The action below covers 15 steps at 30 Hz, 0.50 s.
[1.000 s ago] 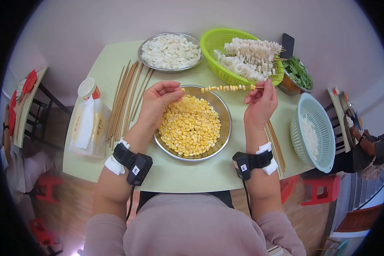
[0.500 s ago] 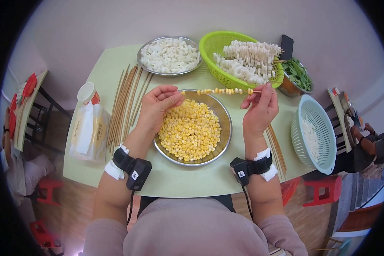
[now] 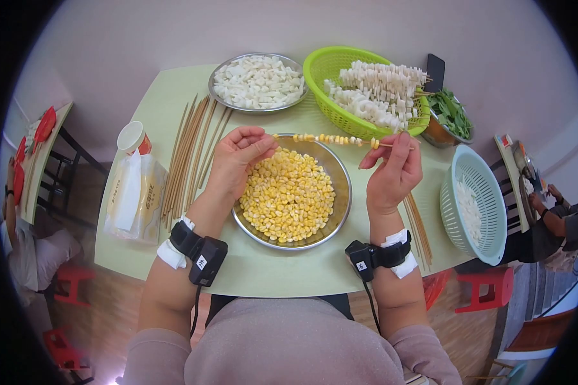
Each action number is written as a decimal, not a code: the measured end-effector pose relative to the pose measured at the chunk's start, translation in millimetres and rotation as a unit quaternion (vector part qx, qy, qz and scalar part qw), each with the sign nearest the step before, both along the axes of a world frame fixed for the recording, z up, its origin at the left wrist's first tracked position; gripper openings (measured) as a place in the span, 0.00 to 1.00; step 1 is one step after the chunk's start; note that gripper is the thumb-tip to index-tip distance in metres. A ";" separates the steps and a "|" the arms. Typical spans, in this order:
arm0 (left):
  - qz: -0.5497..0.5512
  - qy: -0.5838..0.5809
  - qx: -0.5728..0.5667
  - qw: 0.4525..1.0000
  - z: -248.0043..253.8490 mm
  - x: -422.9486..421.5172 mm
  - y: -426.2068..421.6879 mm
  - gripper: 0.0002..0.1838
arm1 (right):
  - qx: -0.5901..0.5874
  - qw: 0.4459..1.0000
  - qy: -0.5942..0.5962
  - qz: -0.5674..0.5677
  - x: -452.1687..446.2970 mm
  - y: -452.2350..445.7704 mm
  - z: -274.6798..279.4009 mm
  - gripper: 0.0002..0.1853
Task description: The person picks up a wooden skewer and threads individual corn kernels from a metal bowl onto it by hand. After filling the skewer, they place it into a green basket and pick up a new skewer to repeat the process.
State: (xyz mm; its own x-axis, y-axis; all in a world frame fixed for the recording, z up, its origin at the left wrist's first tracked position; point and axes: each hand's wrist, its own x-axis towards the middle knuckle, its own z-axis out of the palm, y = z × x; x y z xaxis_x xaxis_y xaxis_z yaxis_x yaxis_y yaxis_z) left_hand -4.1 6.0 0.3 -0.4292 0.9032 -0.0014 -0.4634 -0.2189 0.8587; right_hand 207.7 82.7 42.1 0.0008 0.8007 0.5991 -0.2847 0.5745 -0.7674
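Observation:
A wooden skewer threaded with yellow corn kernels (image 3: pixel 334 139) runs nearly level over the far rim of a steel bowl of loose corn (image 3: pixel 289 196). My right hand (image 3: pixel 395 170) is closed on the skewer's right end. At the skewer's left tip, my left hand (image 3: pixel 241 157) pinches a corn kernel (image 3: pixel 276 136) between thumb and finger. Bare wooden skewers (image 3: pixel 189 154) lie left of my left hand, and more bare skewers (image 3: pixel 417 228) lie beside my right forearm.
Behind the bowl are a steel plate of white pieces (image 3: pixel 258 82) and a green basket (image 3: pixel 340 115) of filled skewers. A phone (image 3: pixel 435 72), leafy greens (image 3: pixel 451 114) and a pale blue basket (image 3: pixel 472 205) are right; a paper cup (image 3: pixel 133 137) and tissue pack (image 3: pixel 135 199) left. Co-workers sit at both sides.
My right hand has lowered slightly, tilting the skewer's right end down. My left hand has shifted a little left and still pinches at the tip.

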 end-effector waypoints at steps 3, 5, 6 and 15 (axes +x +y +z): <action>0.004 -0.013 0.003 1.000 0.8 -0.2 0.1 0.13 | 0.022 1.000 -0.010 -0.002 0.2 -2.7 0.6 0.14; 0.014 -0.026 0.001 1.000 -0.7 -0.7 1.0 0.10 | 0.055 0.998 -0.025 0.002 0.9 -6.1 0.9 0.13; 0.014 -0.024 -0.001 1.000 -0.5 -2.4 0.8 0.10 | 0.053 0.998 -0.022 0.002 -0.1 -7.6 0.5 0.13; 0.020 -0.035 0.009 0.999 0.6 0.2 -0.3 0.09 | 0.129 0.991 -0.031 -0.001 1.3 -13.9 0.3 0.12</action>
State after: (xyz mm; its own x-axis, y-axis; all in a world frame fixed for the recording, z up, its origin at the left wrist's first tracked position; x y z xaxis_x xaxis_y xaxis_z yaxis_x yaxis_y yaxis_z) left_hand -3.9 5.7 1.0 -0.4640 0.8857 -0.0156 -0.5122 -0.2538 0.8205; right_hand 209.0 68.8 42.4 -0.0413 0.6212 0.7826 -0.2398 0.7542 -0.6113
